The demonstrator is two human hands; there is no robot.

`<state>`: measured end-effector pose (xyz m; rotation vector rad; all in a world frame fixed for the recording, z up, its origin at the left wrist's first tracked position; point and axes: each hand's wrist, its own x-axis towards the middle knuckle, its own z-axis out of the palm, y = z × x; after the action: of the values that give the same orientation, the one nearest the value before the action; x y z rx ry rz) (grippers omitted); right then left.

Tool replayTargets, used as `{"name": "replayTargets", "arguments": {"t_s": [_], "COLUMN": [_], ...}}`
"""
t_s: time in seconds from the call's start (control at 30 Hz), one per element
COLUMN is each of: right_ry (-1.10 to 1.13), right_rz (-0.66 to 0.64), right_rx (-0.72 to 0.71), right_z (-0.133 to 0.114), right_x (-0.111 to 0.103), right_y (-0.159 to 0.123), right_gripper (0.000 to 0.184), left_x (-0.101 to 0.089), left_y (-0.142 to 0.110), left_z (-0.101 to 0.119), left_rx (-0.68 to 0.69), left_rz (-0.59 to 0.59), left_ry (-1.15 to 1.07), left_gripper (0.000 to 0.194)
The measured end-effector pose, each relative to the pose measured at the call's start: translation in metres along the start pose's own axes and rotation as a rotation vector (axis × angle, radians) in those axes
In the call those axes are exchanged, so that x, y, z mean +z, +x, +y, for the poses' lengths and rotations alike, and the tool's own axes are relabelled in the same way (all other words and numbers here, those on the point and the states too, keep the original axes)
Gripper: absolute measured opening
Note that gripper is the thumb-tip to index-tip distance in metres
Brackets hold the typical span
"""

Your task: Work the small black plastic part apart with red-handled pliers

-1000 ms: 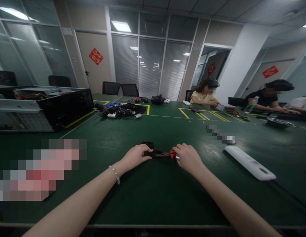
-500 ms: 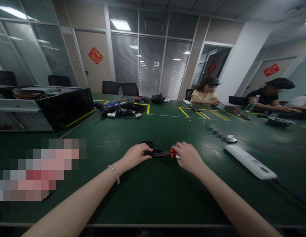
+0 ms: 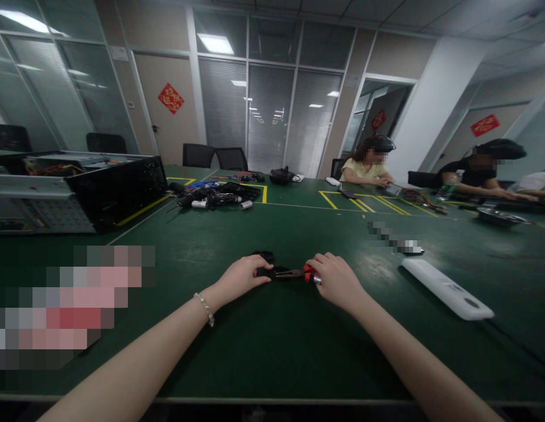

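Left of the red-handled metal pliers (image 3: 306,274), the bare left hand (image 3: 241,276) partly hides a slim black piece (image 3: 266,273); farther left, the frame crops a boxy grey-black metal case (image 3: 96,196).

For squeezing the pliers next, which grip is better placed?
Right, I'd judge: the right grip holds the red-handled pliers, while the left grip holds a black part by their tips.
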<state>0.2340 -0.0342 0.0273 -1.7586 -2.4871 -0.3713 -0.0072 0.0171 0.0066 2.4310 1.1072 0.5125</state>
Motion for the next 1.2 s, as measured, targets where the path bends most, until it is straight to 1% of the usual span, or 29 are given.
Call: {"name": "replayTargets", "arguments": {"t_s": [0.3, 0.57, 0.7, 0.93, 1.0, 1.07, 1.2], "right_ry": [-0.004, 0.038, 0.098, 0.308, 0.318, 0.285, 0.184], "right_rz": [-0.008, 0.009, 0.005, -0.043, -0.027, -0.001, 0.117], "right_rx": [0.015, 0.024, 0.053, 0.155, 0.140, 0.100, -0.013], "right_z": [0.001, 0.002, 0.006, 0.021, 0.024, 0.027, 0.027], "right_x": [0.004, -0.002, -0.002, 0.011, 0.013, 0.012, 0.007], "right_y": [0.001, 0.001, 0.001, 0.001, 0.001, 0.001, 0.001], "right_gripper": [0.032, 0.031, 0.032, 0.035, 0.036, 0.031, 0.023], "left_x": [0.002, 0.001, 0.000, -0.001, -0.002, -0.002, -0.001], "left_y": [0.002, 0.000, -0.002, -0.005, -0.006, -0.006, -0.005], "left_z": [-0.004, -0.003, -0.001, 0.004, 0.004, 0.003, 0.001], "left_rx": [-0.003, -0.008, 0.015, 0.017, 0.025, 0.036, 0.059], "left_rz": [-0.010, -0.002, -0.001, 0.024, 0.028, 0.037, 0.067], "left_ry": [-0.001, -0.010, -0.035, -0.013, -0.023, -0.033, -0.032], "left_gripper": [0.033, 0.032, 0.031, 0.030, 0.030, 0.030, 0.030]}}
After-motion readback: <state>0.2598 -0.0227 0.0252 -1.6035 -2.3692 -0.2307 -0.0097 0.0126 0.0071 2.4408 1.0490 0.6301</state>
